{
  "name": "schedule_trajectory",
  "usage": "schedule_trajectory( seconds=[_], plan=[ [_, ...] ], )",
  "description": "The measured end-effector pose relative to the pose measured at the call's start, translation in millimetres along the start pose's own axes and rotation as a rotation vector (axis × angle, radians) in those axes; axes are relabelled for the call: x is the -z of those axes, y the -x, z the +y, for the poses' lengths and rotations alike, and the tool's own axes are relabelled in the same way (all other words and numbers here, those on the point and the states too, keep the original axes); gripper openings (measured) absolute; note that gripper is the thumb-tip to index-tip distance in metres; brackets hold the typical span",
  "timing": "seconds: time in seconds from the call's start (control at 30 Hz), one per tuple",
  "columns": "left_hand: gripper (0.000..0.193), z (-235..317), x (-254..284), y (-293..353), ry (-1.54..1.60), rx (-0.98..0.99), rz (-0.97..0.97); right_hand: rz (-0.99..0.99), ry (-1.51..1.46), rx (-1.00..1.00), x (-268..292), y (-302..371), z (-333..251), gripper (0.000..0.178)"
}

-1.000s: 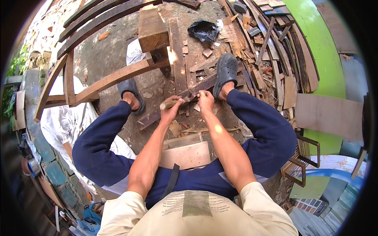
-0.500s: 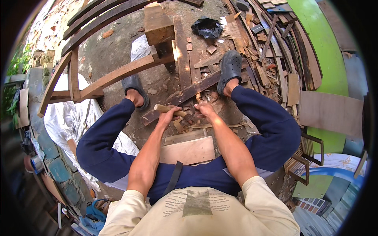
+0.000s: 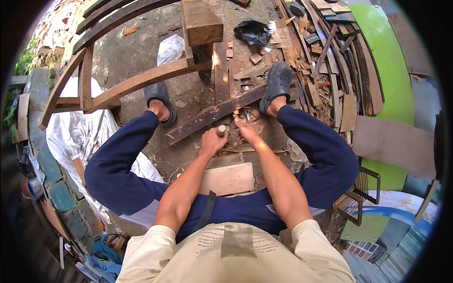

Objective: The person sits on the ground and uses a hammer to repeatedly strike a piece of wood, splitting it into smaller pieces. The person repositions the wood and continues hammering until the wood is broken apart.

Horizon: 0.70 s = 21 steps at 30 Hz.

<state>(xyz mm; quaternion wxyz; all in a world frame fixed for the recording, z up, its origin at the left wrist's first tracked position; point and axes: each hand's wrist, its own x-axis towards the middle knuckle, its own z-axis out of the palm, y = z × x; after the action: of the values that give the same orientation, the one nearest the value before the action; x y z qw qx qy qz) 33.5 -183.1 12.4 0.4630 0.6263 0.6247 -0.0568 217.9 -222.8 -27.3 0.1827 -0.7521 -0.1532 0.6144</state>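
Note:
My left hand (image 3: 213,142) is wrapped around the round, pale wooden handle (image 3: 222,129) of a tool. The handle's end points up toward me; the tool's head is hidden. Close beside it on the right, my right hand (image 3: 246,131) has its fingers pressed together. What they hold, if anything, is too small to make out. Just beyond both hands a dark wooden beam (image 3: 207,119) lies slantwise on the ground. Nearer to me, between my legs, sits a pale board (image 3: 226,178).
A wooden frame (image 3: 137,85) with a thick post (image 3: 202,23) stands ahead on the left. White sheeting (image 3: 78,129) lies beside my left leg. Stacked wood strips (image 3: 339,70) and a black plastic bag (image 3: 252,32) are at the far right. My shoes (image 3: 277,85) flank the beam.
My left hand has moved right, closer to my right hand. The wooden handle has swung from pointing left to pointing up. My right hand has shifted only slightly.

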Motion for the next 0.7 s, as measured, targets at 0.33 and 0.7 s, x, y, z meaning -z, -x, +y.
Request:
schedule_trajectory(
  seconds=[0.33, 0.7],
  plan=[
    [0.035, 48, -23, 6, -0.028, -0.103, -0.018, -0.121, 0.683, 0.277, 24, 80, -84, 0.071],
    [0.078, -51, 16, -4, -0.331, -0.318, 0.365, -0.118, 1.045, 0.680, 40, 119, -120, 0.049]
  ],
)
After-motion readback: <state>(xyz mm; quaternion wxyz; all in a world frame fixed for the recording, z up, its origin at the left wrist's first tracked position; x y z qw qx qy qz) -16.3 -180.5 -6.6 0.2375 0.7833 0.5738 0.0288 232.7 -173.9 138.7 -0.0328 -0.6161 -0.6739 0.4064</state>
